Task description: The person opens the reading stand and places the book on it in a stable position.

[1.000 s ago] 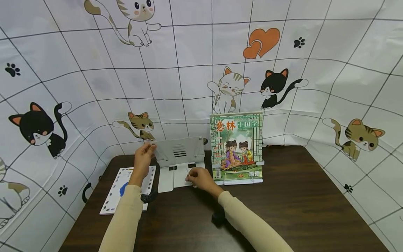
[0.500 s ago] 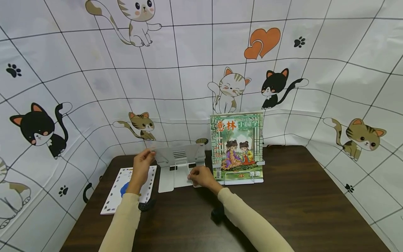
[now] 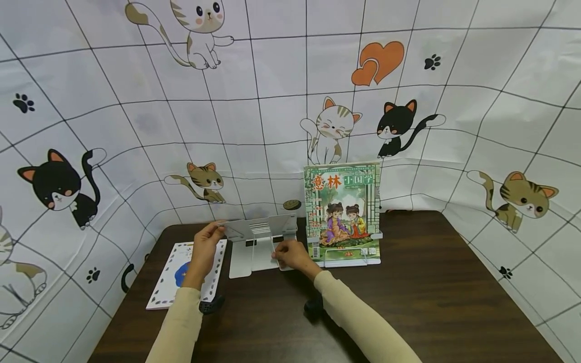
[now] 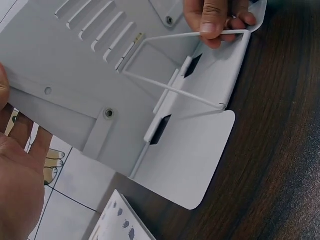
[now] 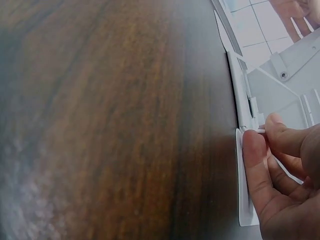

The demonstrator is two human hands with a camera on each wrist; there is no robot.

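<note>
A white metal book stand (image 3: 263, 256) is on the table, its slotted back panel (image 4: 65, 70) tilted up from the base plate (image 4: 185, 165). My left hand (image 3: 206, 249) holds the panel's left edge, thumb on one face and fingers on the other. My right hand (image 3: 292, 255) pinches one side of the wire support (image 4: 170, 89) near the base. In the left wrist view, the wire's far end lies at the last slots of the panel. My right fingertips (image 5: 254, 144) hide part of the wire in the right wrist view.
Right of the stand, a magazine (image 3: 342, 212) leans upright on another stand (image 3: 349, 262). A white board with paw prints and a blue shape (image 3: 159, 287) lies flat at the left, partly under my left arm. A cat-patterned wall covering (image 3: 272, 121) rises behind the table (image 3: 408, 292).
The back panel has tilted lower, away from me, and my left hand has come down slightly with it. The wire support now reaches up to the panel's slots. My right hand keeps its pinch.
</note>
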